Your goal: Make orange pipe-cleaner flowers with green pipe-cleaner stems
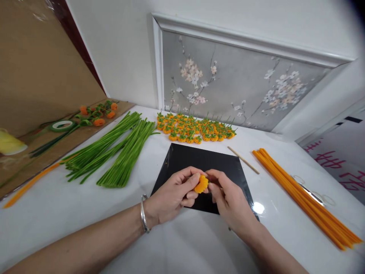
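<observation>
Small fuzzy orange scalloped piece [201, 184] is pinched in the left hand [177, 192] over a flat black glossy board [199, 158], right hand [232, 198] right up beside it, but honestly can't tell what that one's gripping.

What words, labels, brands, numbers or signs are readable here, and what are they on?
Reddish-pink characters on the pale panel at the right edge: slanted and partly cut off, too unclear to quote reliably.
Orange piece in the left hand: no text visible.
I can make out no other writing.
</observation>
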The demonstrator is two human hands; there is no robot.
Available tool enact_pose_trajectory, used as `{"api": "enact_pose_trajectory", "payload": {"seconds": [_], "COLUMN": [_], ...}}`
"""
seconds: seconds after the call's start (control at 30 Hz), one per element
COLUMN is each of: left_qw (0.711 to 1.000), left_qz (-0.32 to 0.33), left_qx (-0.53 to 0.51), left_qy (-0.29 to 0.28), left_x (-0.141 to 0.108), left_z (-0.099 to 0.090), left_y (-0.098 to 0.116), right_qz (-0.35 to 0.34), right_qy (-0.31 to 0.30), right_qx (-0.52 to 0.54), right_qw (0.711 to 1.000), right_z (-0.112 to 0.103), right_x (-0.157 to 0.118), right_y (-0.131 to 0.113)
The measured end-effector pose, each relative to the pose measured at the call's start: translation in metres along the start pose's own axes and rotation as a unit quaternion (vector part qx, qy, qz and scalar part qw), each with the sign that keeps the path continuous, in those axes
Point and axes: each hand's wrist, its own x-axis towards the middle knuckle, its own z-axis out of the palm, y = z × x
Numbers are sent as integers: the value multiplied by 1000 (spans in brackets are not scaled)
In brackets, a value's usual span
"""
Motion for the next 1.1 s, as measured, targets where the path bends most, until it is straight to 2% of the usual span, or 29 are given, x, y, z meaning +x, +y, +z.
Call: {"api": "enact_pose_trajectory", "payload": {"seconds": [0.13, 0.2, 0.27, 0.43, 0.57, 0.63, 0.8, 0.97, 1.1], "left_qw": [1000, 999, 999, 997, 995, 992, 985, 991, 975], "left_qz": [-3, 3, 11, 33, 39, 40, 40, 19, 68], "left_qx": [2, 18, 37, 62, 89, 114, 168, 119, 209], "left_qy": [-15, -26, -33, -35, -35, -30, -10, -52, -27], "left_x": [-1, -2, -3, -4, -5, -5, -5, -6, -5], "left_z": [1, 1, 1, 3, 5, 6, 6, 3, -2], "left_y": [-1, -2, -3, -1, 0, -2, -5, 5, 6], "right_qz": [-18, -25, -20, 12, 53, 67, 59, 139, 164], "right_qy": [84, 107, 99, 29, 24, 27, 22, 30, 45], "right_qx": [8, 19, 57, 200, 263, 267, 195, 286, 303], "right_qw": [996, 994, 993, 979, 963, 961, 979, 948, 938], "right_z": [1, 0, -1, -4, -4, -3, -2, -1, -3], "right_x": [-3, -3, -3, -1, 0, -1, -2, -1, -1], "right_y": [1, 2, 2, 2, 1, 1, -2, -1, 3]}}
